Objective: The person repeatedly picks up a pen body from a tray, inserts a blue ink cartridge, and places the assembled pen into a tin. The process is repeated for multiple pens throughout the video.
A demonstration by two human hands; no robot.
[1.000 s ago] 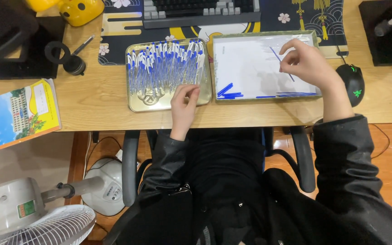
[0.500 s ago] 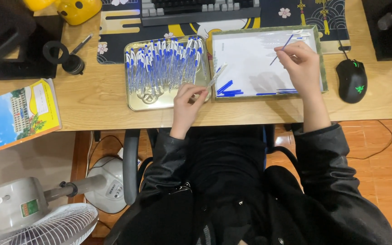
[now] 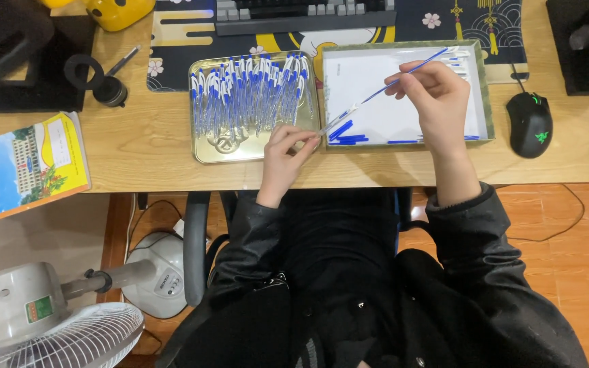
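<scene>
I looked down on a wooden desk (image 3: 138, 146) whose near edge ran across the view. At its middle sat a gold tray (image 3: 202, 146) heaped with blue and white pens (image 3: 250, 95), and just beside it, toward the right edge, a shallow white-lined box (image 3: 403, 102) with a few blue caps (image 3: 349, 133) at its near side. The right hand (image 3: 438, 99) hovered over the box, its grip pinched on a thin blue refill (image 3: 403, 76). The left hand (image 3: 288, 146), at the tray's near right corner, pinched a clear pen barrel (image 3: 332, 124). I judged the refill was being threaded into the barrel; the next move called for keeping both in line. A black mouse (image 3: 530, 123) lay near the right edge, leaving little room there.
</scene>
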